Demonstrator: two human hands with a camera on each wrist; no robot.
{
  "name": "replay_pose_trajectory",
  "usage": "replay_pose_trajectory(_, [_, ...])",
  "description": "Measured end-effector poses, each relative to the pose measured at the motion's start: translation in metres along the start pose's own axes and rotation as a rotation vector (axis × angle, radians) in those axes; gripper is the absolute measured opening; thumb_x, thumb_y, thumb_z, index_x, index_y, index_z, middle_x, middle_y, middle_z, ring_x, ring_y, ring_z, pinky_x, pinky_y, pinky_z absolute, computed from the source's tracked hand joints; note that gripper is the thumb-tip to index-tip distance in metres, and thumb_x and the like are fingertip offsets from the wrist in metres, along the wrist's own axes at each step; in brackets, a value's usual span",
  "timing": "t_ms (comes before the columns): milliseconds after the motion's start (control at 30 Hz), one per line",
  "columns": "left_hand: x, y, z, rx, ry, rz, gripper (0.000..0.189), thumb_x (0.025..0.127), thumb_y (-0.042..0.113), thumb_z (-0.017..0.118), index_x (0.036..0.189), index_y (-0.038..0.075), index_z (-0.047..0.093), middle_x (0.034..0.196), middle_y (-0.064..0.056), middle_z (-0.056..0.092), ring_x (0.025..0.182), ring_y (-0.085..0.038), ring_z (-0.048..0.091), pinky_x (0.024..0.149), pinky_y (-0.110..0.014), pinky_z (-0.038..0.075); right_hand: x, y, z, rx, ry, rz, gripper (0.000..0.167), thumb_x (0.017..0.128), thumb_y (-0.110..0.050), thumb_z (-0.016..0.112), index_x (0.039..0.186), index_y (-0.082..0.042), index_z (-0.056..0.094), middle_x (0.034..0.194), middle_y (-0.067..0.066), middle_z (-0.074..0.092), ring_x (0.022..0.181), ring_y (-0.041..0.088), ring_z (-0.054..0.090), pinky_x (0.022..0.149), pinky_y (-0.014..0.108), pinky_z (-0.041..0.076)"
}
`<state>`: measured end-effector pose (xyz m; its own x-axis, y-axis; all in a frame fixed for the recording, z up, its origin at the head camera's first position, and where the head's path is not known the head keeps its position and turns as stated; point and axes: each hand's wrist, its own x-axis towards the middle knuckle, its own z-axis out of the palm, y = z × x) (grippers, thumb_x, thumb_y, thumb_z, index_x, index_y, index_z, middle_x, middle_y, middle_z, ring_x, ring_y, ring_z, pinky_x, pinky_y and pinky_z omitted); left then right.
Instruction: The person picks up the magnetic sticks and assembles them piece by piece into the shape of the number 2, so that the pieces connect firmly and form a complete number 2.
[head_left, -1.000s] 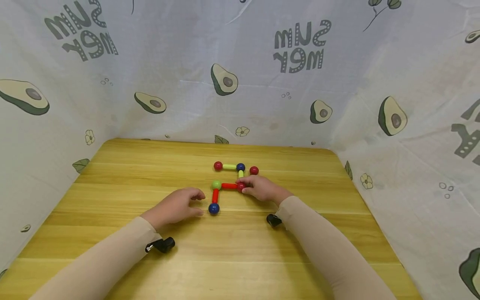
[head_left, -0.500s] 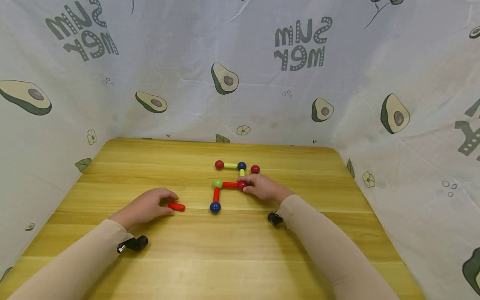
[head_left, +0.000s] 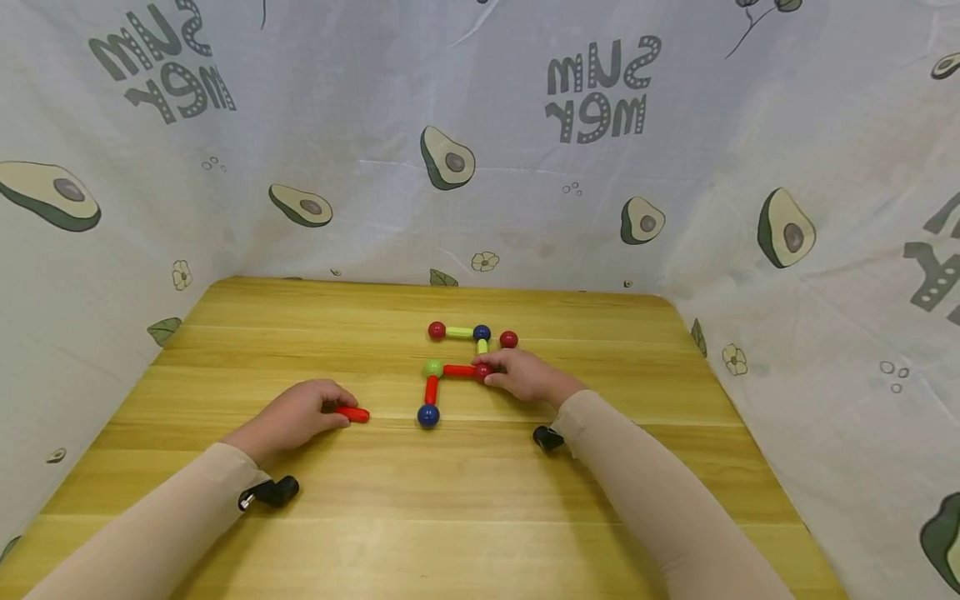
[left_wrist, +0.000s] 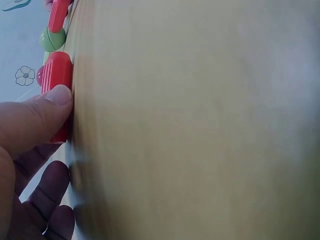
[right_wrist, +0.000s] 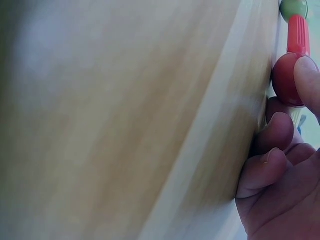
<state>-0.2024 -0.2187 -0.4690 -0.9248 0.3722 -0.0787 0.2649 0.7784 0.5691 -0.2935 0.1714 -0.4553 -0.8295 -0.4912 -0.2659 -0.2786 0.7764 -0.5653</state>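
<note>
My left hand pinches a loose red rod between thumb and fingers, low over the table on the left. My right hand holds a red ball at a corner of a joined chain of rods and balls. From that ball a red rod runs left to a green ball. Another red rod leads from there toward me to a blue ball. A yellow-green rod, partly behind my fingers, reaches back to a second blue ball.
A further yellow-green rod joins the far blue ball to a red ball. One separate red ball lies just right of the chain. The wooden table ends at a printed cloth behind and at both sides.
My left hand has moved left, away from the near blue ball, and now pinches a red rod that was out of sight at first. The right hand stays on its ball.
</note>
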Motion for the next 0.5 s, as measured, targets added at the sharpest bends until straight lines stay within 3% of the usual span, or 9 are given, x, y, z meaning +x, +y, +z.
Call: replay_pose_trajectory(500, [0.0000, 0.0023, 0.0022, 0.012, 0.010, -0.006, 0.023, 0.099, 0.021, 0.075, 0.120, 0.014, 0.076, 0.116, -0.003, 0.075, 0.103, -0.021, 0.066, 0.095, -0.048, 0.055, 0.0013, 0.0004, 0.0007, 0.006, 0.002, 0.016, 0.042, 0.105, -0.023, 0.066, 0.147, -0.024, 0.063, 0.149, 0.008, 0.062, 0.130, 0.031, 0.058, 0.123, 0.058, 0.036])
